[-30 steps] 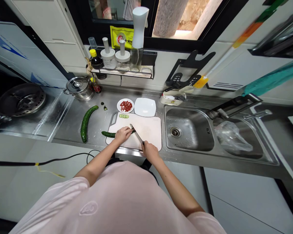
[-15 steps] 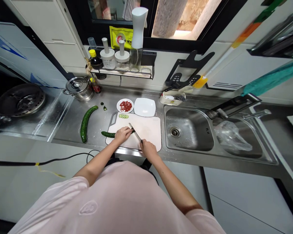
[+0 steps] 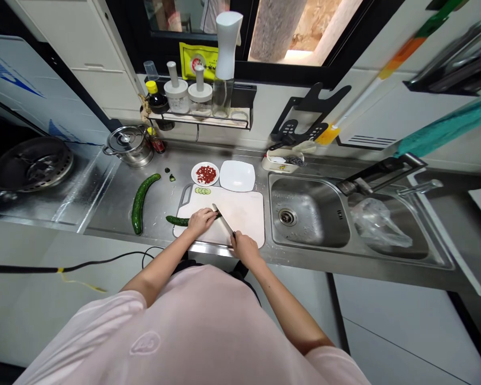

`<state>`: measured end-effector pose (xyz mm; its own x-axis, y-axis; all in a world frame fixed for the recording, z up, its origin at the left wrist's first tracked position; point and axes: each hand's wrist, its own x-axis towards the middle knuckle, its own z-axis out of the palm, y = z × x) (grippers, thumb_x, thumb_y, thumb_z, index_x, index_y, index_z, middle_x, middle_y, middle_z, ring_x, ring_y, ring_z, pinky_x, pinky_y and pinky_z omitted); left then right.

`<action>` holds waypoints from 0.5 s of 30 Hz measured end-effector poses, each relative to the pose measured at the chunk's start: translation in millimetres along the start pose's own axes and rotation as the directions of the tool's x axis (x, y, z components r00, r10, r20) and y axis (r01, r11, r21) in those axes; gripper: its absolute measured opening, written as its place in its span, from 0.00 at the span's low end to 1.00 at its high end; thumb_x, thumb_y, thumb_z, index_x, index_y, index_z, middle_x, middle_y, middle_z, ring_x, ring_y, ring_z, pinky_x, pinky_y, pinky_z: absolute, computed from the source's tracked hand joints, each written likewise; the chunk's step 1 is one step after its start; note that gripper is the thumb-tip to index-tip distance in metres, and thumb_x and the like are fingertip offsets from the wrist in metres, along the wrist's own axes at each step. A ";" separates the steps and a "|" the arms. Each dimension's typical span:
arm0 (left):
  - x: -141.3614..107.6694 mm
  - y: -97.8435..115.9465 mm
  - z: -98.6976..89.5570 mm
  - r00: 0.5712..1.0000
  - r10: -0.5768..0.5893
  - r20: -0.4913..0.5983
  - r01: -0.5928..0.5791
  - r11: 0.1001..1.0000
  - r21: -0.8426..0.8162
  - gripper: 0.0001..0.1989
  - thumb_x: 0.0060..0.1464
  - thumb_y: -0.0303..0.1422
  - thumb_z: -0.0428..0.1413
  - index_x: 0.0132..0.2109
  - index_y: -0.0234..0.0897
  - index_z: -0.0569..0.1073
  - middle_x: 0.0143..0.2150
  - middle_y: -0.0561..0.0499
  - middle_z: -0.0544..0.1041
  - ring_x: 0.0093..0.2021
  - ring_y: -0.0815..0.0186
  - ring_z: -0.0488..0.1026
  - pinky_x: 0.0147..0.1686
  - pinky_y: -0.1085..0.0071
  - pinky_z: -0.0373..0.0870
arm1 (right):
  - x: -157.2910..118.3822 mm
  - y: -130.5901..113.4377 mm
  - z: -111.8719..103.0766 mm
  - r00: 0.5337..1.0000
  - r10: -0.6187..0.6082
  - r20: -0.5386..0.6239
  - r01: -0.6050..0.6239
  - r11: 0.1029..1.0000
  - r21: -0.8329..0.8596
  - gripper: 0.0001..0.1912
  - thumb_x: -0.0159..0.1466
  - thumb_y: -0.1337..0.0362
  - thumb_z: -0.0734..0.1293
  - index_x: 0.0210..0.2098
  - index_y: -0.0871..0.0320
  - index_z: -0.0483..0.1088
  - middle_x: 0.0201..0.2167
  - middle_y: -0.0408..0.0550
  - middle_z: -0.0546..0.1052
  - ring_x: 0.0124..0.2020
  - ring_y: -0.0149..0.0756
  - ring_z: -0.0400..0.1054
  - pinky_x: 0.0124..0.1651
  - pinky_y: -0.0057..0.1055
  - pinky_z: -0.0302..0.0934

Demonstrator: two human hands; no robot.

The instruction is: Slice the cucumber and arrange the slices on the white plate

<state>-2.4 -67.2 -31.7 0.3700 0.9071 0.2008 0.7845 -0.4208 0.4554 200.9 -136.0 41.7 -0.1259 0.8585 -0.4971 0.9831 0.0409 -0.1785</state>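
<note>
L grip: fingers closed over cuke, which lies under it w/ tail end poking out L past board edge. R grip: wrapped tight round knife handle, blade slanted across cuke's R end; depth of cut can't be told. Step looks like slicing. Best done w/ L fingertips tucked behind blade, cuke pinned so it's not rolled, cuts kept even, L grip backed off bit by bit.

Around: slices beyond L grip on board; plate of red bits + dish past those; 2nd cuke on worktop, well L of L grip; sink R of R grip. No obstruction seen at blade; slices to be kept clear of tip.
</note>
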 end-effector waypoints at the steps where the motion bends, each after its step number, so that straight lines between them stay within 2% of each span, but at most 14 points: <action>1: 0.0 0.2 -0.3 1.000 -0.001 0.000 0.001 1.000 -0.003 0.12 0.61 0.36 0.48 0.46 0.45 0.75 0.43 0.50 0.74 0.43 0.68 0.70 0.44 0.72 0.66 | -2.3 1.8 1.0 1.000 0.001 0.001 -0.001 1.000 -0.003 0.17 0.69 0.56 0.51 0.46 0.60 0.63 0.38 0.57 0.76 0.41 0.42 0.71 0.40 0.32 0.56; 6: 0.5 0.6 -0.6 1.000 -0.003 0.004 0.004 1.000 -0.012 0.13 0.61 0.37 0.47 0.46 0.44 0.75 0.43 0.50 0.74 0.44 0.68 0.70 0.45 0.72 0.66 | -6.6 5.9 2.3 1.000 -0.004 -0.003 0.004 1.000 -0.011 0.17 0.69 0.56 0.50 0.45 0.59 0.63 0.37 0.56 0.76 0.40 0.41 0.71 0.39 0.31 0.56; 15: 0.7 0.9 -0.9 1.000 -0.004 0.005 0.004 1.000 -0.009 0.13 0.61 0.37 0.47 0.46 0.44 0.75 0.43 0.50 0.74 0.44 0.68 0.70 0.44 0.72 0.66 | 6.3 -0.4 2.3 0.999 -0.033 -0.026 0.033 0.999 -0.009 0.16 0.69 0.57 0.51 0.46 0.60 0.63 0.38 0.56 0.76 0.40 0.41 0.71 0.38 0.30 0.56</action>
<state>-1.9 -66.9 -30.4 0.3692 0.9086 0.1952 0.7815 -0.4172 0.4639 199.4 -131.7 36.7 -0.1546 0.8697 -0.4687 0.9797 0.0735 -0.1866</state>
